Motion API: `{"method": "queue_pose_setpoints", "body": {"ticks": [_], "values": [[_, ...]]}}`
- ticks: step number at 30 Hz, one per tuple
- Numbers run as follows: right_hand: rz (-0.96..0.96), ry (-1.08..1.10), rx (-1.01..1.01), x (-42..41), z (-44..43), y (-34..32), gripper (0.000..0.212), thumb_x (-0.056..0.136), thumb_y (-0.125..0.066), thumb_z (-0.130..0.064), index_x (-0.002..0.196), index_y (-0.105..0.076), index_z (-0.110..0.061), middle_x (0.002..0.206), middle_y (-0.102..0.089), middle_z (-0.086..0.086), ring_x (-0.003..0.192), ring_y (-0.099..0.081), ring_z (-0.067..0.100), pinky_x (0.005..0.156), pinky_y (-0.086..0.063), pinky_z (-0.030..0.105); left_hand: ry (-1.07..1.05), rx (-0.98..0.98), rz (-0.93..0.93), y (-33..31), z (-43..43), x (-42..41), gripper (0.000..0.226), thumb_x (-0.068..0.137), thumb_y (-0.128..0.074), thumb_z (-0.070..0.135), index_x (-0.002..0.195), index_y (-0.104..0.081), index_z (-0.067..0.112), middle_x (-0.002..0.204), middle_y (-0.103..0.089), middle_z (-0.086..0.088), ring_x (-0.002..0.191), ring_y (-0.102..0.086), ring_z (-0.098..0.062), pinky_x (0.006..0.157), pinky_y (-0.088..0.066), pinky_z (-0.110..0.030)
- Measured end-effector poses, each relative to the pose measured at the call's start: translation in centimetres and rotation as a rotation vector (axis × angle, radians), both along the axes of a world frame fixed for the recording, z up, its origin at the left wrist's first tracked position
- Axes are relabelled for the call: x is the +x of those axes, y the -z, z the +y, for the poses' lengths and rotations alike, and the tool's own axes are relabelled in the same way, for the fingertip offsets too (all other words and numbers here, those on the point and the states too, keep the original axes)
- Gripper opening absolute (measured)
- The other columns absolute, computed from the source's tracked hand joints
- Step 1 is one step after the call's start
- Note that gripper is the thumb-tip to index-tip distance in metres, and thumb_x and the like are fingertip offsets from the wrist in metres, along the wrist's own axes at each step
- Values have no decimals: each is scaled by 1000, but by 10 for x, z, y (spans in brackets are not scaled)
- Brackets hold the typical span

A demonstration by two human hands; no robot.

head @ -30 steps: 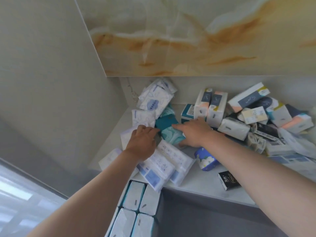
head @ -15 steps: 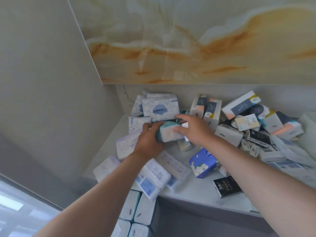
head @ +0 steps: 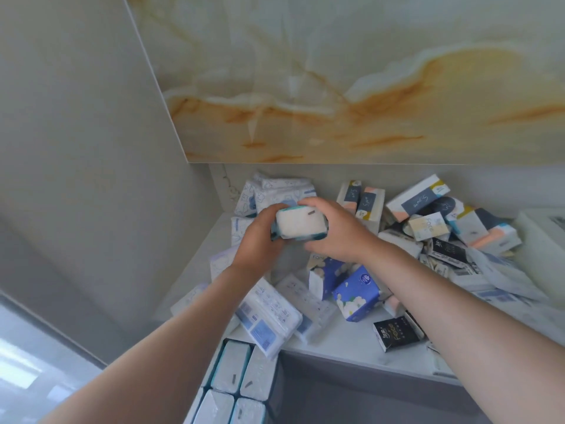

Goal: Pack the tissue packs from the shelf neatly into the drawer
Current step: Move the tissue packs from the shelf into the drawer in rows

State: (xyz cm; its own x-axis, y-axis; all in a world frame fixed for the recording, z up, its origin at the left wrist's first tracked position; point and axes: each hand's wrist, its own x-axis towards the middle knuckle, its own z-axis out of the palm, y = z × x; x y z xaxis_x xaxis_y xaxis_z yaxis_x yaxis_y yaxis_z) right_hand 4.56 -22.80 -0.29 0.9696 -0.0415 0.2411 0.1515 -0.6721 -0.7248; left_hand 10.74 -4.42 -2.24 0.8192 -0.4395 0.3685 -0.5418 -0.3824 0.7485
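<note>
both hands hold one teal-edged tissue pack (head: pixel 301 224) just above the shelf (head: pixel 351 347) pile: the left hand (head: pixel 260 237) has its grip clasped on one end, the right hand (head: pixel 336 234) on the other. this looks like the pickup step; next it should go down into the drawer (head: pixel 276 390), beside the stacked packs (head: pixel 230 370).

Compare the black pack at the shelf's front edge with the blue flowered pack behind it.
The black pack has gold lettering; the blue flowered pack shows white blossoms. The black pack looks slimmer, the blue flowered pack bulkier. Both sit on the shelf, untouched by hands.
</note>
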Motion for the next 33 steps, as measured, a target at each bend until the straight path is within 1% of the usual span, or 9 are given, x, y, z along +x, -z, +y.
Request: {"method": "queue_pose_setpoints", "body": {"ticks": [3,8,13,19,21,24,26,30,33], "values": [[-101,38,53,-14,13,-12,63,74,-74,-8,130,-53,-31,121,-54,-8,106,-54,10,77,-40,15,27,-38,-85,-22,10,-16,47,81,-77,10,123,-57,19,117,-61,6,106,-55,-7,80,-41,-6],[11,-35,175,-48,52,-29,52,78,-78,-20,119,-52,-39,110,-57,-19,94,-58,3,71,-46,14,33,44,-153,-37,63,-52,59,81,-77,21,132,-48,27,124,-57,13,116,-54,-8,93,-50,-31],[165,-224,-20,-78,99,-36,75,78,-81,-24,138,-38,-38,122,-52,-16,105,-56,3,79,-43,11,62,39,19,-38,131,-86,55,85,-75,17,130,-48,33,118,-61,20,111,-58,1,94,-49,-22],[148,-465,-359,-112,160,-15,118,76,-57,14,148,-1,-61,159,-5,-22,145,-25,13,109,-40,34,197,93,302,-19,193,-117,52,87,-73,11,130,-51,32,114,-68,16,109,-63,-1,93,-52,-24],[212,-487,-435,-124,179,-7,120,79,-53,16,144,5,-66,159,13,-28,150,-16,14,110,-39,32,177,104,381,-10,207,-122,70,87,-73,14,145,-39,28,122,-66,11,112,-62,-2,99,-51,-29],[239,-499,-453,-132,195,10,113,82,-64,6,148,3,-57,155,25,-34,141,-38,20,98,-50,37,227,124,513,4,223,-125,84,88,-73,17,151,-21,36,128,-65,7,114,-63,-7,96,-53,-32],[232,-517,-478,-136,201,20,106,79,-75,-9,150,-6,-48,159,10,-30,131,-49,22,96,-51,42,255,237,522,15,229,-128,82,86,-76,23,151,-28,33,130,-64,8,115,-63,-7,97,-53,-34],[313,-470,-449,-149,207,25,100,66,-85,-49,143,-22,-40,147,-28,-19,126,-45,10,103,-43,34,235,512,522,25,240,-132,72,80,-75,46,143,-44,34,124,-64,15,103,-66,-2,94,-54,-32],[398,-414,-342,-154,214,20,92,62,-84,-54,137,-32,-39,137,-38,-19,120,-46,8,101,-45,33,153,685,492,27,252,-136,40,93,-57,29,133,-53,32,120,-63,17,107,-61,-7,99,-48,-29]]}}
